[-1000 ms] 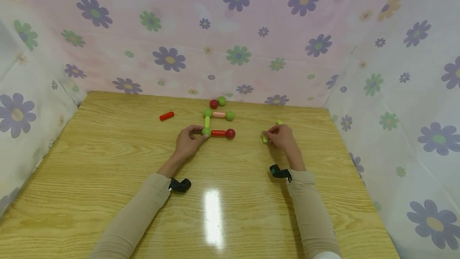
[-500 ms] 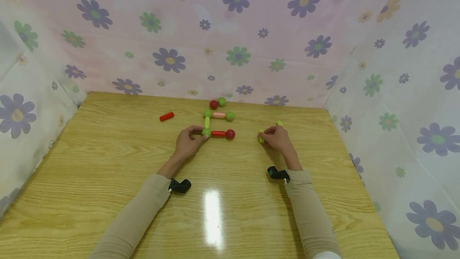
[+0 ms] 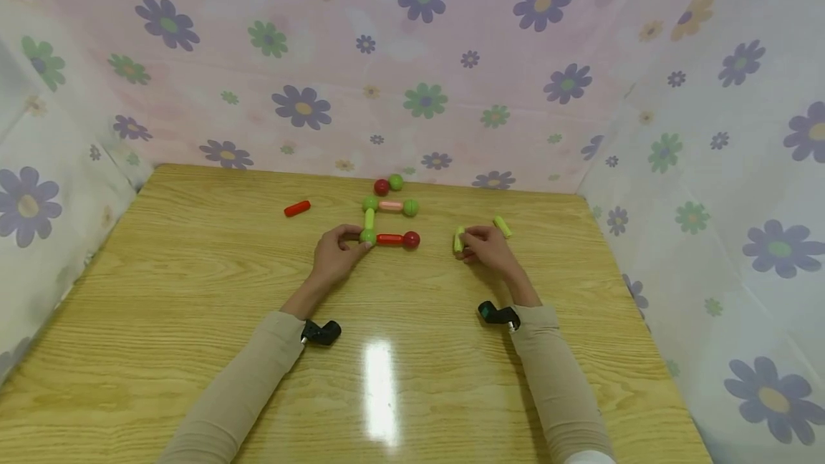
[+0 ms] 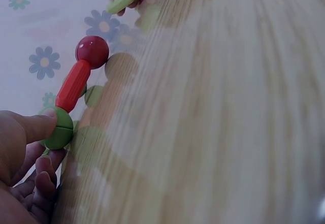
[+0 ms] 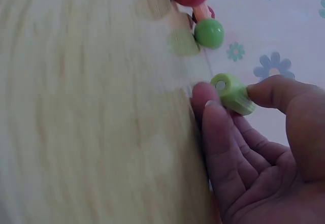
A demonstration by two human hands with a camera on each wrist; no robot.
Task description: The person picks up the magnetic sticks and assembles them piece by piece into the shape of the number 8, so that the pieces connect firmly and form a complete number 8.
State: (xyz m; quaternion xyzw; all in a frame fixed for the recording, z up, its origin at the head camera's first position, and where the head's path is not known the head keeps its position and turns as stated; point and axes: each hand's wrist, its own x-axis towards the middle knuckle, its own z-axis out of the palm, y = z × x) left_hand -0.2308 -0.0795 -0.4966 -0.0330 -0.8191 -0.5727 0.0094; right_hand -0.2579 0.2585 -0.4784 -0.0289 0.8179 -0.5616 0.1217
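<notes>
My left hand (image 3: 335, 258) pinches a green ball (image 4: 62, 128) at the near corner of a ball-and-rod frame. From that ball a red rod (image 3: 389, 239) runs right to a dark red ball (image 3: 411, 240). A yellow-green rod (image 3: 369, 219) leads back to another green ball (image 3: 370, 204), which joins a pink rod (image 3: 390, 205) ending in a green ball (image 3: 411, 208). To the right of the frame, my right hand (image 3: 492, 249) pinches a loose yellow-green rod (image 5: 233, 95) between thumb and fingers; a round silvery spot shows on its end.
A second loose yellow-green rod (image 3: 503, 227) lies behind the right hand. A loose red rod (image 3: 297, 208) lies at the back left. Behind the frame sit a red ball (image 3: 382, 187) and a green ball (image 3: 396, 182). Flowered cloth (image 3: 387, 56) rises along the wooden table's back edge.
My right hand has moved left with the yellow-green rod, uncovering the other rod behind it. The left hand and the ball-and-rod frame stay in place.
</notes>
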